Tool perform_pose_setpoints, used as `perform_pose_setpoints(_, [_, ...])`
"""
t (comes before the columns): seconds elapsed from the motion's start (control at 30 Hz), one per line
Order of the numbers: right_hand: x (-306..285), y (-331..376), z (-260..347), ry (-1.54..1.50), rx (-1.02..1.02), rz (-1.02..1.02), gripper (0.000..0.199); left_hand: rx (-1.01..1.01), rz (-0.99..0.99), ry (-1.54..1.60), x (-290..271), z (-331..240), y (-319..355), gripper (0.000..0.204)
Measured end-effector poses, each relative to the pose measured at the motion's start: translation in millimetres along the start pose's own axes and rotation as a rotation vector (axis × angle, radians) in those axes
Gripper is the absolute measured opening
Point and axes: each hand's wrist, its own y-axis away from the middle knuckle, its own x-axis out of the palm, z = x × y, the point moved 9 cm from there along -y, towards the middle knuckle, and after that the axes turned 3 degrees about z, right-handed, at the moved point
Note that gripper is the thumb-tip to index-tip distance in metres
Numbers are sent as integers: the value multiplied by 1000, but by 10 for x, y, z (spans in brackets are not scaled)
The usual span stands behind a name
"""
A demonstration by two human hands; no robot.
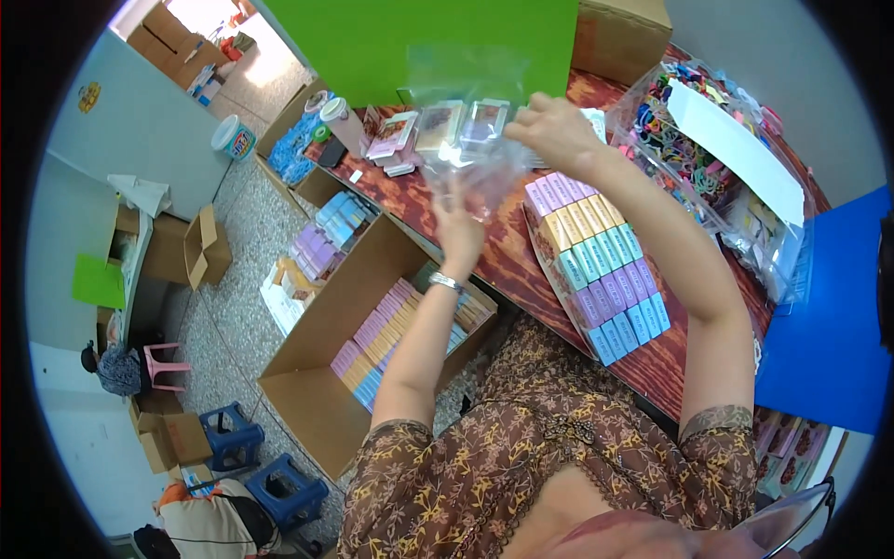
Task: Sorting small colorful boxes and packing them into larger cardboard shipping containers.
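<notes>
A clear plastic bag is spread above the far part of the tabletop, just in front of an upright green panel, which limits reach on that side. The left hand is at its near edge, fingers extended against the film; whether they pinch it cannot be told. The right hand comes in from the right with fingers bent at the bag's right side, their grip also unclear through the glare.

Small card stacks sit just left of the bag, beside a white-lidded tub. A strip of red-brown, wood-grain surface shows between the left hand and the rows of coloured boxes, which extend toward the near edge below the right forearm. Farther right, a clear bin of colourful bands crowds that side.

Under the left forearm, an open carton holds more boxes beside the table edge. Beyond it lie a speckled floor, blue stools and a pink stool.
</notes>
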Motion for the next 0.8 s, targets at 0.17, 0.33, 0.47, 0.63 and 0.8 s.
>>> perform_pose_setpoints(0.17, [146, 232, -452, 84, 242, -135, 18, -120, 436, 101, 668, -52, 70, 68])
perform_pose_setpoints(0.33, [141, 385, -705, -127, 399, -175, 35, -11, 180, 128, 671, 47, -245, 63])
perform_pose_setpoints(0.47, [36, 786, -715, -430, 345, -370, 52, -184, 41, 394, 962, 571, -220, 66])
perform_pose_setpoints(0.63, [1463, 2291, -907, -957, 997, 246, 45, -498, 226, 846, 1239, 253, -134, 80])
perform_pose_setpoints(0.8, [1916, 2446, -491, -1566, 1044, 235, 58, -605, 12, 1142, 1684, 483, 291, 67])
